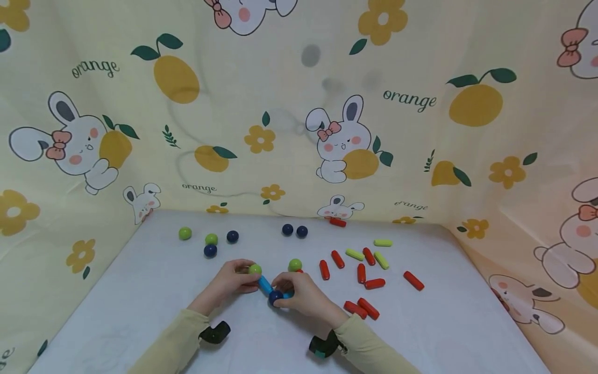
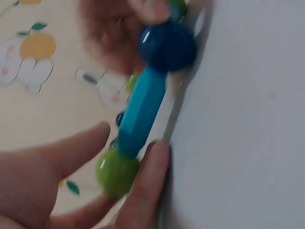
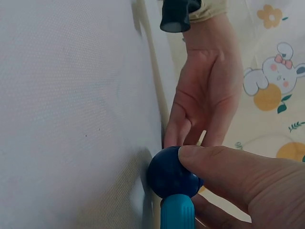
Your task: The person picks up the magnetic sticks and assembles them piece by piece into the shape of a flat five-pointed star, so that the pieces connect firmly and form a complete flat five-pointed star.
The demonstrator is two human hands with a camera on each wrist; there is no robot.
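A green ball (image 1: pixel 255 269), a light blue rod (image 2: pixel 143 112) and a dark blue ball (image 1: pixel 275 297) are joined in a row between the hands. A second light blue rod (image 3: pixel 177 211) extends from the dark blue ball beneath the right hand. My left hand (image 1: pixel 232 279) holds the green ball, its fingers around it; in the left wrist view the thumb lies close beside the rod. With thumb and fingers, my right hand (image 1: pixel 303 296) pinches the dark blue ball. Another green ball (image 1: pixel 295 265) shows just beyond the right hand, a bit of red beside it.
Farther back on the white table (image 1: pixel 140 311) lie green balls (image 1: pixel 185 232) and dark blue balls (image 1: pixel 287 229). Several red rods (image 1: pixel 413 280) and yellow-green rods (image 1: pixel 383 242) are scattered to the right. A printed curtain (image 1: pixel 280 104) rises behind the table.
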